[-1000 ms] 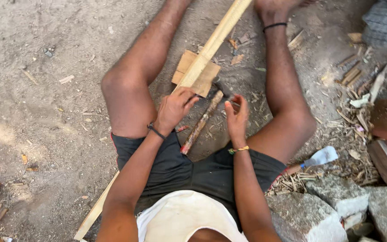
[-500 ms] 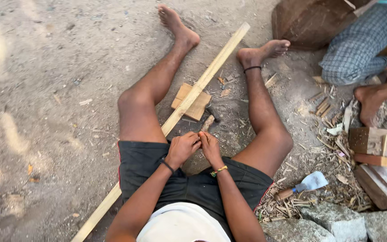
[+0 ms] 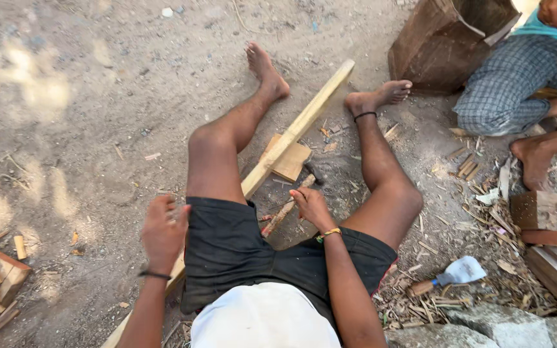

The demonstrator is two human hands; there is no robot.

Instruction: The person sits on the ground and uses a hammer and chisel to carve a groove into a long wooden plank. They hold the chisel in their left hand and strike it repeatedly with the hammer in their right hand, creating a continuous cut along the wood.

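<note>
My left hand (image 3: 162,231) hangs open and slightly blurred over my left thigh, fingers loosely spread, gripping nothing, just above the long pale wooden plank (image 3: 294,132) that runs slantwise under my knee. The plank lies across a flat square wooden block (image 3: 291,164) on the dusty ground (image 3: 85,116). My right hand (image 3: 309,205) curls around the rough wooden handle of a hammer (image 3: 288,206) between my legs. Wood chips (image 3: 478,219) litter the right.

Plank (image 3: 298,129) lies across block (image 3: 291,164) — hammer (image 3: 288,206) just right, between legs.
</note>
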